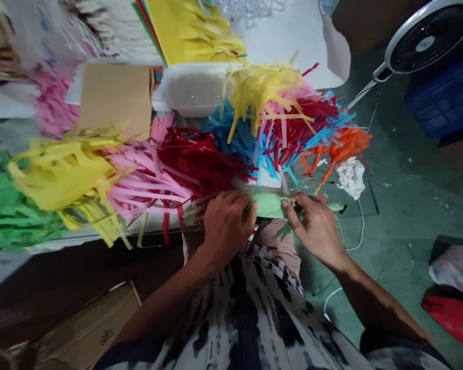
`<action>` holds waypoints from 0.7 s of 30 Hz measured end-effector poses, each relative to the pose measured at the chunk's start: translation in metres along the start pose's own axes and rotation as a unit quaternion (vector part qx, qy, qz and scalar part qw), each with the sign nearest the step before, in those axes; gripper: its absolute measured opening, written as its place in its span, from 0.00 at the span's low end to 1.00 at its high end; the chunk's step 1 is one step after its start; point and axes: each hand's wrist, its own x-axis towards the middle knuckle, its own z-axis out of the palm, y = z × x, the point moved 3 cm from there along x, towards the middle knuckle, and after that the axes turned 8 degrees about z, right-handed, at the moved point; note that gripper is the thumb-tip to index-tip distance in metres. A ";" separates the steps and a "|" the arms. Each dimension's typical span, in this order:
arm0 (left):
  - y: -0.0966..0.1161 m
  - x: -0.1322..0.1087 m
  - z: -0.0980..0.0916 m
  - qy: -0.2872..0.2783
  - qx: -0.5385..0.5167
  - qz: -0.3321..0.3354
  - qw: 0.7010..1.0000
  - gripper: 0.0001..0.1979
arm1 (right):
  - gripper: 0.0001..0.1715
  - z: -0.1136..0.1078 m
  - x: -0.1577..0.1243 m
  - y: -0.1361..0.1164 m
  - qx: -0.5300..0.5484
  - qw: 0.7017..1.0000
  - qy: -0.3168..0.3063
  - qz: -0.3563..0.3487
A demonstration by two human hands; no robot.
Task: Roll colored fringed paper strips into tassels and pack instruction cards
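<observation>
Between my two hands at the table's front edge stretches a light green strip of fringed tissue paper (270,205). My left hand (228,218) has its fingers closed on the strip's left part. On the right side, my right hand (317,226) pinches the paper between thumb and fingers. Thin green strands dangle below it. Just beyond my hands lie fringed tissue bunches: dark red (202,164), pink (146,174), yellow (61,174) and green (15,205) to the left. Blue (235,131), pale yellow (266,85) and orange (347,146) bunches lie farther right.
Behind the bunches are a brown card sheet (116,97), a white plastic-looking container (196,87) and yellow tissue sheets (193,31). A fan (424,43) and a blue crate (447,87) stand at right. A white cable (361,226) crosses the floor. Cardboard (88,329) lies lower left.
</observation>
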 end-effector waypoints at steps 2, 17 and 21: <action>-0.001 0.001 0.002 0.001 0.014 0.002 1.000 0.10 | 0.22 0.002 0.002 -0.002 -0.033 0.999 0.008 0.003; -0.008 0.006 0.005 -0.015 0.055 -0.014 0.998 0.08 | 0.25 0.006 0.009 -0.007 -0.131 0.991 0.028 0.006; -0.008 0.006 -0.004 -0.003 0.099 0.008 0.995 0.06 | 0.25 0.005 0.009 -0.008 -0.144 0.989 0.031 -0.001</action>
